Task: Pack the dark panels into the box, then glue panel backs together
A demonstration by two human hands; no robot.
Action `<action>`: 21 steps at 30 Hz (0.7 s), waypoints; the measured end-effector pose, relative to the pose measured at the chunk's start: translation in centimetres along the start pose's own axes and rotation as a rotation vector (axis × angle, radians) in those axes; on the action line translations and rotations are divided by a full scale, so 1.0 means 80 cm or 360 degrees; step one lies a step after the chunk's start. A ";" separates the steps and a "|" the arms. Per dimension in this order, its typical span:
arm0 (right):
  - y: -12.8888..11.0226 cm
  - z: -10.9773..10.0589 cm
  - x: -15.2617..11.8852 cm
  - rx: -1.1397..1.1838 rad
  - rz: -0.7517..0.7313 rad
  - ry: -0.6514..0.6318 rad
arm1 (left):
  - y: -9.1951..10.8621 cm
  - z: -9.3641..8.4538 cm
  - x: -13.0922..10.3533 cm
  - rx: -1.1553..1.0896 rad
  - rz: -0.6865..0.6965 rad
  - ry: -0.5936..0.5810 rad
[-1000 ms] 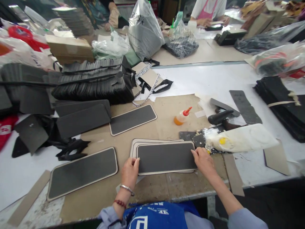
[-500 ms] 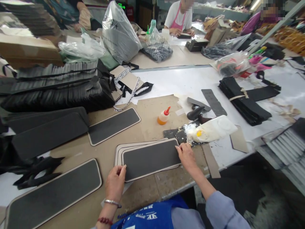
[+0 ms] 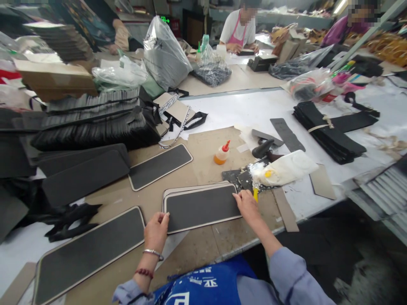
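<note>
A black rounded panel with a pale border (image 3: 203, 207) lies over a small stack of similar panels, whose edges peek out behind it. My left hand (image 3: 156, 231) pinches its left end between thumb and fingers. At the opposite end, my right hand (image 3: 248, 205) grips the upper right corner the same way. Another bordered panel (image 3: 162, 166) rests behind and to the left. Nearer me on the left lies a larger bordered panel (image 3: 90, 254). A small glue bottle with a red tip (image 3: 221, 153) stands behind the stack.
A white plastic bottle smeared with glue (image 3: 288, 169) lies right of the stack, beside a dark-handled tool (image 3: 263, 148). Bundled black strips (image 3: 327, 131) sit further right. Packed black pieces (image 3: 95, 123) and a grey plastic bag (image 3: 165, 55) fill the left. Co-workers sit across the table.
The panel in my hands now lines up more closely with those underneath, which show less at the left and bottom. A yellow handle has come into sight by my right hand. The view has shifted slightly.
</note>
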State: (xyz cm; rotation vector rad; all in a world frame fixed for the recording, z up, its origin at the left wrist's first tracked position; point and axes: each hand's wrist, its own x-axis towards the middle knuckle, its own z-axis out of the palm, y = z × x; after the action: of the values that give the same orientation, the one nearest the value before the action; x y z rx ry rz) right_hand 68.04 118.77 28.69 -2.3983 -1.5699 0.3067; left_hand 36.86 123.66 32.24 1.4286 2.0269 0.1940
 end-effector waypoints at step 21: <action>0.005 0.008 0.006 0.0026 -0.0015 0.0039 | -0.014 -0.003 0.008 -0.0126 0.0136 -0.0072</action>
State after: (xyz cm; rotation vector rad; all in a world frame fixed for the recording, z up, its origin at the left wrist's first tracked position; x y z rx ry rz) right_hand 68.35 119.10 27.96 -2.3725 -1.5616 0.2859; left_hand 35.72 123.82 31.64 1.4585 1.9026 0.2730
